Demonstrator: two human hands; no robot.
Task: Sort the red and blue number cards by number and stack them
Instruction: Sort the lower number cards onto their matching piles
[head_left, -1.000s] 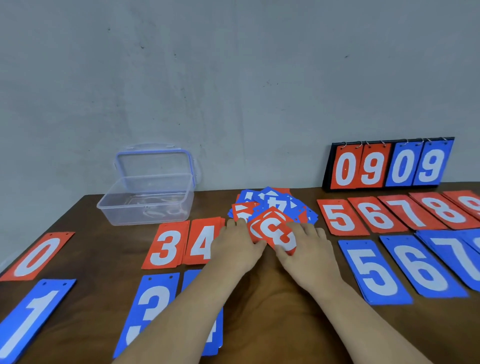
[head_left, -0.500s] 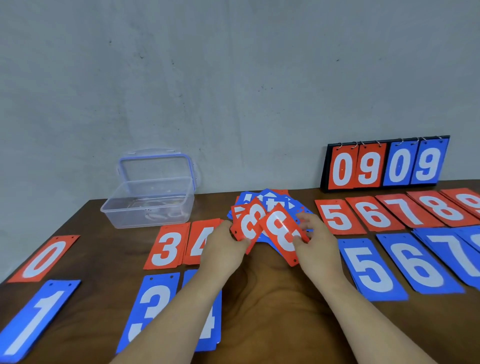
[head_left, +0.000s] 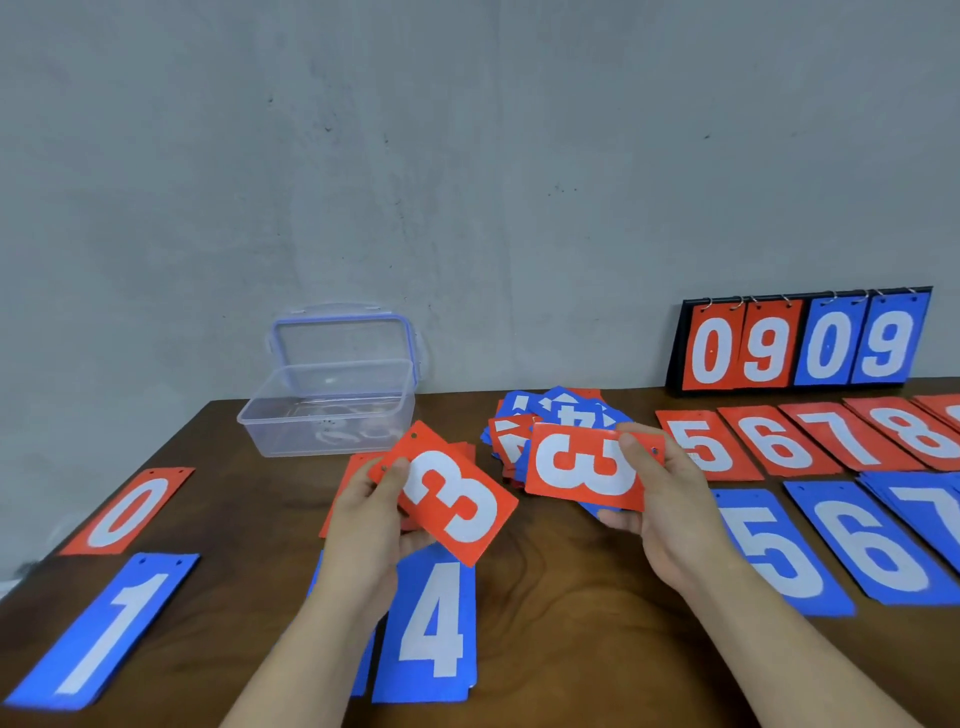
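My left hand (head_left: 371, 512) grips a red 3 card (head_left: 449, 501), tilted, above the red cards at centre left. My right hand (head_left: 667, 501) holds another red 3 card (head_left: 584, 465) turned sideways, with a blue card partly hidden beneath it. Behind them lies a mixed pile of red and blue cards (head_left: 550, 415). Sorted cards lie flat on the table: red 0 (head_left: 127, 512), blue 1 (head_left: 111, 629), blue 4 (head_left: 434, 631), red 5 (head_left: 701, 444), red 6 (head_left: 776, 441), red 7 (head_left: 847, 436), red 8 (head_left: 914, 428), blue 5 (head_left: 779, 556), blue 6 (head_left: 872, 545), blue 7 (head_left: 930, 506).
An open clear plastic box (head_left: 332, 400) stands at the back left of the brown table (head_left: 571, 623). A black flip scoreboard (head_left: 802, 345) showing 09 09 leans on the grey wall at the back right. The table's left edge runs diagonally near the red 0.
Both hands lifted from the pile and moved apart. The left hand carried one red 3 to the left and nearer; the right hand holds the other, turned sideways, to the right.
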